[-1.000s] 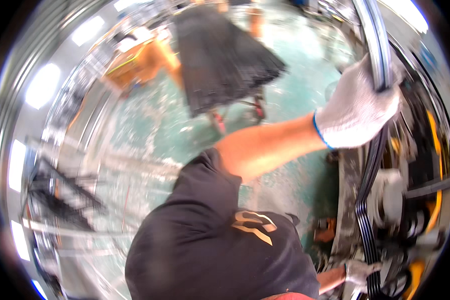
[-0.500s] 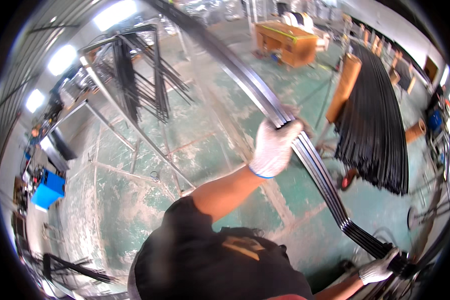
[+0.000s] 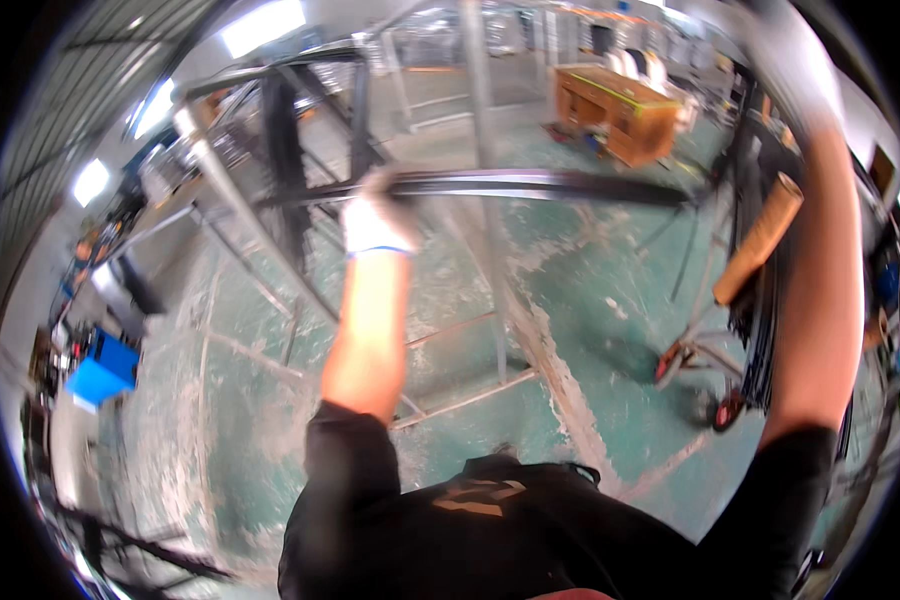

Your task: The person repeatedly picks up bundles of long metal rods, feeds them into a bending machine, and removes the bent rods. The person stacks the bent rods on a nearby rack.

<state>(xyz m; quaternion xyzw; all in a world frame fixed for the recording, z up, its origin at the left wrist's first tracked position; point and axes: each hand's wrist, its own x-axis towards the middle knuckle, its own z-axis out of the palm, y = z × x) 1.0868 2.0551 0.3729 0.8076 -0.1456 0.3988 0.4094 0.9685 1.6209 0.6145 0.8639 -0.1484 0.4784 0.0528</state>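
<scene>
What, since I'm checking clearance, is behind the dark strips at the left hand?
A grey upright pole shows above and below the dark strips, green floor beyond; what lies directly behind them is covered.

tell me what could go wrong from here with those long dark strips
The dark strips cross the upright metal post in this view, so they might knock it and get scratched; whether they touch can't be told. Beyond the left hand, their long stretch could sag or swing if the right hand, too blurred to read, isn't supporting them.
</scene>
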